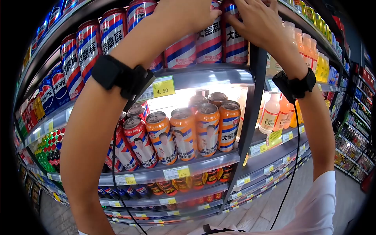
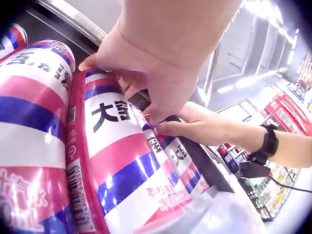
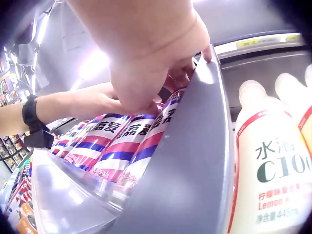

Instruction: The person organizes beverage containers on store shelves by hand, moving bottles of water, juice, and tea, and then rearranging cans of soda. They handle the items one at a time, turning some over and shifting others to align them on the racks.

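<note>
Both hands reach up over the tall lychee soda cans at the right end of the upper shelf. In the head view my left hand (image 1: 188, 15) lies across the can tops, its thumb beside a red, white and blue can (image 1: 209, 43). My right hand (image 1: 254, 25) is over the end can (image 1: 235, 45), its thumb in front near the rim. The left wrist view shows the left hand (image 2: 156, 73) above a soda can (image 2: 117, 141), one fingertip at its top edge. In the right wrist view, a finger of the right hand (image 3: 151, 73) reaches the grey divider (image 3: 185, 146); I cannot tell whether either hand grips a can.
Below stand orange soda cans (image 1: 184, 133) on a lit shelf with price tags (image 1: 162, 91). Right of the divider are juice bottles (image 1: 270, 113). More tall cans (image 1: 88, 43) fill the shelf leftward. Cables (image 1: 295, 137) hang from both wrist cameras.
</note>
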{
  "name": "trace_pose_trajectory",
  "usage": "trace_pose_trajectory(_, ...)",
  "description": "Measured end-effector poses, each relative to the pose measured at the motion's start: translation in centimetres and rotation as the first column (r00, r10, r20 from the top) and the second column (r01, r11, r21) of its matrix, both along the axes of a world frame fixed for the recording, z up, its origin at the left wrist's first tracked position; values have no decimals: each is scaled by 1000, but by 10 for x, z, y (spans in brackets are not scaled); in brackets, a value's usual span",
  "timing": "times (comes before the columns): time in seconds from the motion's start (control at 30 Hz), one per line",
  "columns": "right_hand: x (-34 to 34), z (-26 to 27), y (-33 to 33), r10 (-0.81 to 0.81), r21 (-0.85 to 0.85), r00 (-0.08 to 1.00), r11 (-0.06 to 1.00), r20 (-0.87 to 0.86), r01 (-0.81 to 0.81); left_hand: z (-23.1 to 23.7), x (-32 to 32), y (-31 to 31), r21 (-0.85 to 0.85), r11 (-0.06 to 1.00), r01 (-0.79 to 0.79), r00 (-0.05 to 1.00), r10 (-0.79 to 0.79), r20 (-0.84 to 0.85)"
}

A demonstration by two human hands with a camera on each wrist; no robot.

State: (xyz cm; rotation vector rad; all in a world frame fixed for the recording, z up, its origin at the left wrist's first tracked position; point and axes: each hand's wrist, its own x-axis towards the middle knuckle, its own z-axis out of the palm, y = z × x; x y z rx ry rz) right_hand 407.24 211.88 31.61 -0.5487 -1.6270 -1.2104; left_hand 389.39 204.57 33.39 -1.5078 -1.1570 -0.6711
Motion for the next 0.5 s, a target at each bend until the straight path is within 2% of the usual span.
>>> trace_pose_trajectory(0.03, 1, -1, 1, -3, -2, 1000, 1000, 2, 3, -6, -1, -2, 42, 998, 52, 998, -50, -37)
trace_pose_trajectory(0.07, 4, -2, 5, 80, 80, 997, 994, -4, -79, -13, -3, -4, 79, 991, 107, 992, -101, -76)
trace_pose_trajectory(0.1, 8, -5, 7, 159, 158, 987, 975, -5, -156, -19, 0, -15, 38, 994, 100, 989, -95, -114)
trace_pose_trajectory(0.13, 11, -8, 4, 144, 147, 989, 979, -5, -142, -25, 5, -29, -5, 995, 96, 984, -96, -151)
trace_pose_trajectory(0.17, 16, -11, 2, 280, 132, 960, 951, 11, -279, -31, 7, -39, -52, 992, 116, 974, -124, -189)
trace_pose_trajectory(0.2, 22, -14, -3, 399, 111, 917, 910, 23, -399, -42, 7, -47, -101, 984, 146, 960, -166, -224)
trace_pose_trajectory(0.27, 32, -32, -14, 578, 153, 815, 802, 52, -578, -84, 6, -65, 38, 941, 336, 911, -314, -268)
trace_pose_trajectory(0.3, 32, -50, -23, 740, 9, 668, 670, -80, -742, -105, 7, -82, -93, 944, 316, 923, -328, -202)
trace_pose_trajectory(0.33, 37, -67, -44, 759, -1, 638, 644, -128, -765, -124, 11, -103, -224, 926, 303, 928, -341, -151)
trace_pose_trajectory(0.37, 51, -80, -51, 646, 154, 763, 753, 12, -640, -144, 17, -118, -350, 875, 335, 925, -376, -53)
trace_pose_trajectory(0.4, 42, -100, -68, 795, 77, 595, 605, -119, -793, -162, 19, -127, -472, 805, 358, 921, -388, 37)
trace_pose_trajectory(0.43, 31, -123, -76, 854, 72, 484, 504, -189, -861, -178, 20, -128, -583, 684, 438, 870, -487, 83)
trace_pose_trajectory(0.47, 31, -151, -93, 831, -60, 492, 495, -259, -867, -191, 19, -127, -685, 541, 487, 816, -562, 136)
trace_pose_trajectory(0.5, 30, -180, -101, 809, -86, 527, 524, -263, -847, -196, 27, -120, -701, 492, 517, 776, -615, 141)
